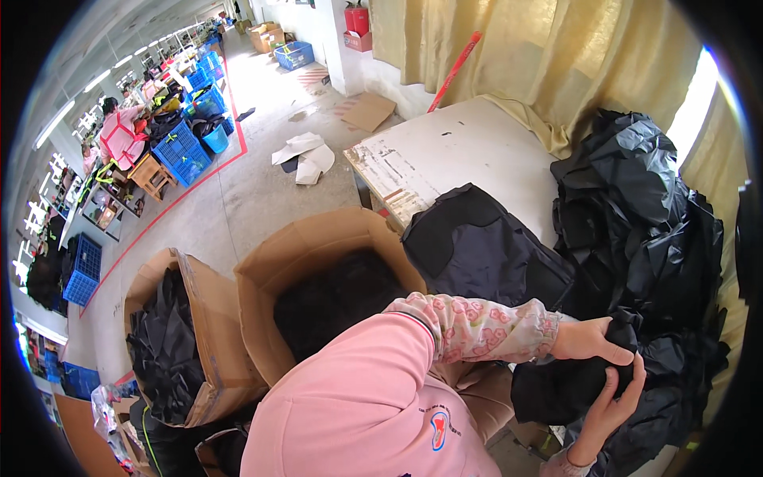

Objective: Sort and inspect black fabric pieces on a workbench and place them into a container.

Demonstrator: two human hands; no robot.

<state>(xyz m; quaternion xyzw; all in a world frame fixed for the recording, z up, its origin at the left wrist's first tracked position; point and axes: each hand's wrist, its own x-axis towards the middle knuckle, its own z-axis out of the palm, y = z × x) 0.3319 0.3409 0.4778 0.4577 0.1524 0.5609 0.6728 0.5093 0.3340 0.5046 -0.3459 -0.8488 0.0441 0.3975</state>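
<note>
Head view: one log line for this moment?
left hand: holds black fabric piece | right hand: holds same piece | beside: black fabric pile

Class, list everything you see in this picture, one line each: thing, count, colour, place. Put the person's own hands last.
black fabric piece: 1, black, held in both hands, lower right
fabric pile: 1, black, right on table
table: 1, white, centre right
boxes: 2, brown cardboard, holding black fabric, left of table
crates: several, blue, upper left
curtain: 1, yellow, top
red stick: 1, leaning at curtain
left hand: gripping fabric
right hand: gripping fabric
</note>
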